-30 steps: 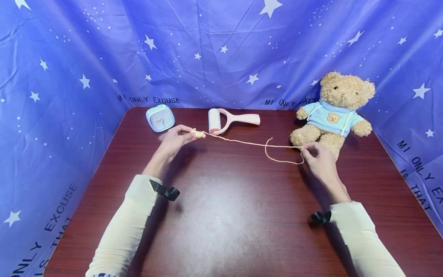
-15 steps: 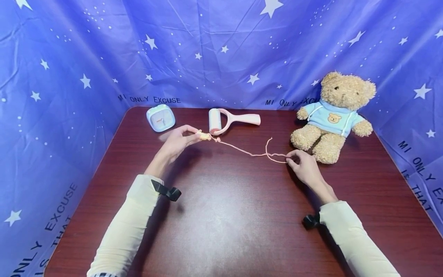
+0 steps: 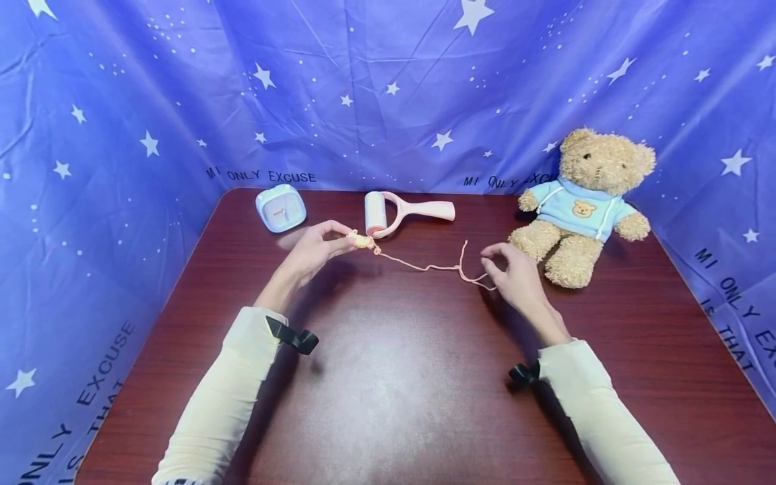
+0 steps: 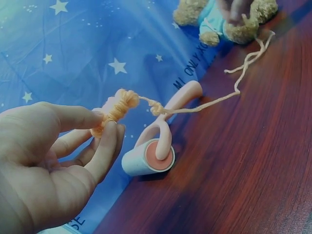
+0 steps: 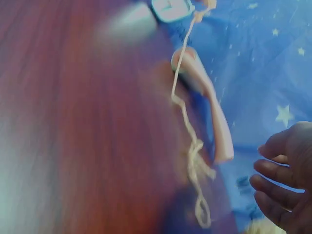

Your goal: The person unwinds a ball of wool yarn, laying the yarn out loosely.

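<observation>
My left hand (image 3: 309, 254) pinches a small wound bundle of yellow-orange yarn (image 4: 119, 108) between thumb and fingers. From the bundle a strand of yarn (image 3: 412, 265) runs right, past a small knot (image 4: 156, 108), and slackens toward the table. Its far part crosses over itself and ends in a narrow loop (image 5: 202, 213). Beside that end is my right hand (image 3: 515, 276), thumb and fingers parted. In the right wrist view its fingers (image 5: 275, 192) are loosely bent, apart from the yarn and holding nothing.
A pink-handled lint roller (image 3: 418, 210) lies behind the yarn at the table's back edge. A light blue clock (image 3: 281, 209) stands at the back left. The teddy bear (image 3: 582, 202) in a blue top sits behind my right hand. Starry blue cloth (image 3: 388, 128) surrounds the dark table (image 3: 376, 404).
My right hand has moved left and let go of the yarn. The strand, taut before, now sags. My left hand has shifted slightly right, still pinching the bundle.
</observation>
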### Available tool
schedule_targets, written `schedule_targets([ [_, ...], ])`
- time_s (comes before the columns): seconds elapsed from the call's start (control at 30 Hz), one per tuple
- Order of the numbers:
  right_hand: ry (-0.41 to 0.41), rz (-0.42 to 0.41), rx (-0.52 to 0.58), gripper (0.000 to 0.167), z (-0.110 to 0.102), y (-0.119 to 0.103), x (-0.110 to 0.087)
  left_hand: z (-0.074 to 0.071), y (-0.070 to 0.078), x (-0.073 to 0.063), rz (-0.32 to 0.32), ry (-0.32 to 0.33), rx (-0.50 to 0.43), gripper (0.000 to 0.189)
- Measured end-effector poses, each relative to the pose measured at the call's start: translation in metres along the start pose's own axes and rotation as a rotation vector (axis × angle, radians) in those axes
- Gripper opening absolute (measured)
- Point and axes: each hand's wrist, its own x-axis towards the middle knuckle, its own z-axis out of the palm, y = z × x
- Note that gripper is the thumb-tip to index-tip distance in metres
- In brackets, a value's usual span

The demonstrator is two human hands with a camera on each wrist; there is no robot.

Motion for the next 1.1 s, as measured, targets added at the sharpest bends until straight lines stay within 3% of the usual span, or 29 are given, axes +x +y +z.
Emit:
schedule_targets([
  [0.2,-0.019,-0.046,0.104,0.014,0.025,-0.035,0.018,0.000,-0.002,0.000,0.013,-0.014,-0.002,0.012],
  [0.4,-0.092,-0.077,0.201,0.019,0.058,-0.062,0.031,0.003,-0.002,0.000,0.009,-0.012,-0.019,0.011],
  [0.8,-0.201,-0.080,0.350,0.027,0.111,-0.089,0.038,0.003,-0.002,0.001,0.023,-0.027,-0.023,0.010],
  [1.1,-0.136,-0.012,0.421,0.013,0.119,-0.096,0.041,0.003,-0.001,0.000,0.016,-0.027,-0.019,0.013],
])
